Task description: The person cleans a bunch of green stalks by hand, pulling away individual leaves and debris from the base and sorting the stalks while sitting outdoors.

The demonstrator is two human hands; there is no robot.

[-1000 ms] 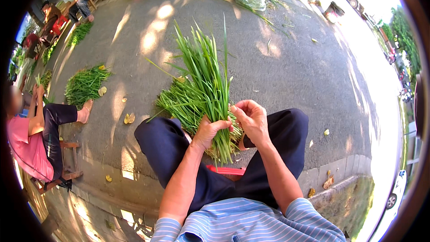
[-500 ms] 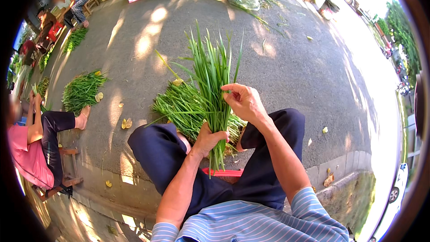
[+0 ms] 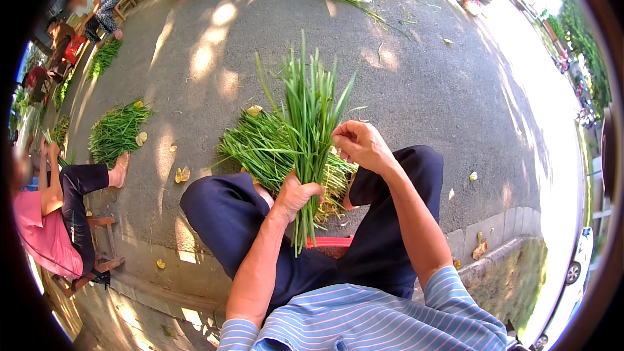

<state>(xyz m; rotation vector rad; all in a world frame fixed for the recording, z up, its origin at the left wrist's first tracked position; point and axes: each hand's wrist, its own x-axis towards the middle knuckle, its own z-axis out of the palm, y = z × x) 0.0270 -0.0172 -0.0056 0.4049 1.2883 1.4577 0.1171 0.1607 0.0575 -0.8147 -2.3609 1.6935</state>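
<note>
Closed around the lower stems, the left hand (image 3: 297, 196) is wrapped about a bunch of long green stalks (image 3: 308, 120), which is held between the parted knees, leaf tips pointing away from the body. The right hand (image 3: 365, 145) is held just beside the bunch, its fingers curled; whether anything is pinched there cannot be told. Beyond the left hand, a pile of similar stalks (image 3: 250, 148) is spread on the grey pavement (image 3: 422, 97), partly covered by the bunch.
</note>
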